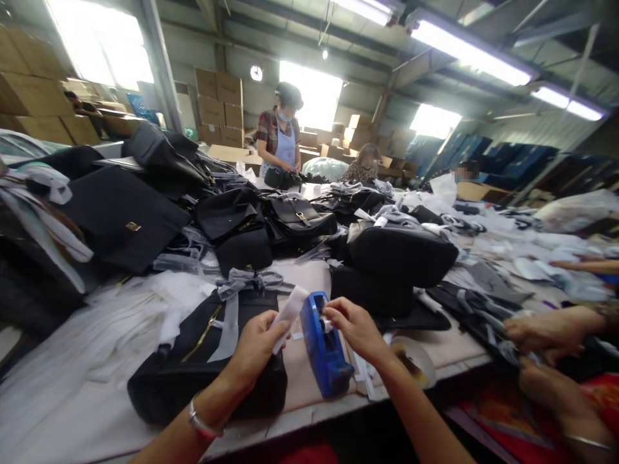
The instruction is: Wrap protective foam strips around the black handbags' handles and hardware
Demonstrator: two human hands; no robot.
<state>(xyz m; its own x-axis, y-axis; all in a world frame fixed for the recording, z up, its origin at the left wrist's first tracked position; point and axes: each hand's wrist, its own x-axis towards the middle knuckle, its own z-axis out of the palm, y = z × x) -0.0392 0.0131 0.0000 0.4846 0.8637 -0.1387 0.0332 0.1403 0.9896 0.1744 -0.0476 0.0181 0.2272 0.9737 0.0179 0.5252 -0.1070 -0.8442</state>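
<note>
In my left hand [258, 345] a white strip [292, 309], which looks like paper or foam wrap, is pinched between thumb and fingers. My right hand [355, 325] reaches over a blue tape dispenser [322, 354], its fingertips pressed together at the tape roll; whether tape is between them I cannot make out. Just left of the dispenser lies a black handbag [159, 380] with a gold zipper [202, 332]. Translucent white wrapping [232, 319] is tied about its handle. My left forearm hides part of the bag.
Black bags [294, 216] are piled across the table's middle, and a black bag [403, 254] sits behind the dispenser. A tape roll [413, 361] lies right of it. White wrapping sheets [91, 335] spread left. A co-worker's hands [551, 341] work at the right; other people are farther back.
</note>
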